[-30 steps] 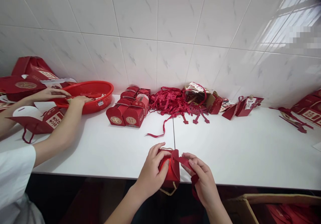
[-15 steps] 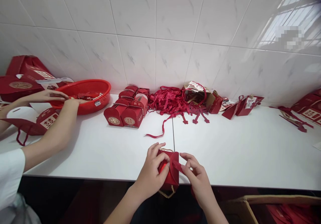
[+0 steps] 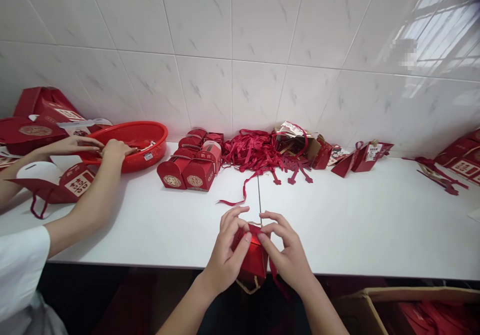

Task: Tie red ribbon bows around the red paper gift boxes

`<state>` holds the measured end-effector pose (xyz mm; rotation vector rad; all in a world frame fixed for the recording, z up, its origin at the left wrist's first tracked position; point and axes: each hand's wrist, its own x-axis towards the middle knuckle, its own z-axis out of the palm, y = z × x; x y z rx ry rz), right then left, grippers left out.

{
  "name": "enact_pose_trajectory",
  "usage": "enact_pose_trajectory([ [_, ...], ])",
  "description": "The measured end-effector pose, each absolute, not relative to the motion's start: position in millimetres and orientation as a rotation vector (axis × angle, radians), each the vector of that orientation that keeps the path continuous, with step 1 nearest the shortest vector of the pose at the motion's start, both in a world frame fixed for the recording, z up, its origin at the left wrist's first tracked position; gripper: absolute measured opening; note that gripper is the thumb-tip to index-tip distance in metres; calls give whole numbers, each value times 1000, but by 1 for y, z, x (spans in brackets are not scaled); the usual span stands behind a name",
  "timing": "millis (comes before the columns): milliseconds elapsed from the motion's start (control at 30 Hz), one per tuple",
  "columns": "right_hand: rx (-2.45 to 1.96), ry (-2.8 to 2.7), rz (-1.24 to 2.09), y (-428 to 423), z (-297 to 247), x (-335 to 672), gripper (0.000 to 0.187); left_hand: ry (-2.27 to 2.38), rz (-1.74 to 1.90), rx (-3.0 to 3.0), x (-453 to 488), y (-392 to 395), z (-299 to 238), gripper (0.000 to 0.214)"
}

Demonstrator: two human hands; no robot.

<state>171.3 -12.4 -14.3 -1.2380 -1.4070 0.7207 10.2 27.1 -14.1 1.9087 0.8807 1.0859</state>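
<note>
A small red gift box (image 3: 253,260) with a tan cord handle sits at the near edge of the white table (image 3: 356,225). My left hand (image 3: 227,252) wraps its left side, thumb pressed on the top. My right hand (image 3: 287,255) closes over its right side, fingertips on the top flap, and a red ribbon hangs below the box. Both hands pinch the box top together.
A pile of red ribbons (image 3: 258,152) and several closed red boxes (image 3: 193,167) lie at the back. Another person's hands (image 3: 112,150) reach into a red basket (image 3: 129,145) on the left. A cardboard carton (image 3: 412,310) stands below the table at right.
My right hand moved left and up from the ribbon and open flap onto the box top; the flap is now folded down under both hands.
</note>
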Motion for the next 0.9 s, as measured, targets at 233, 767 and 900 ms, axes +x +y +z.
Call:
enact_pose_trajectory([
  [233,-962,-842,302,-64,31,186,14,896,969,1758,-9,23,-41,41],
  [767,-1516,-1624,712,-3,-20,134,22,768,1148,800,6,14,-40,24],
  [900,-1510,-1604,752,-5,-20,137,23,775,1145,778,6,14,-39,20],
])
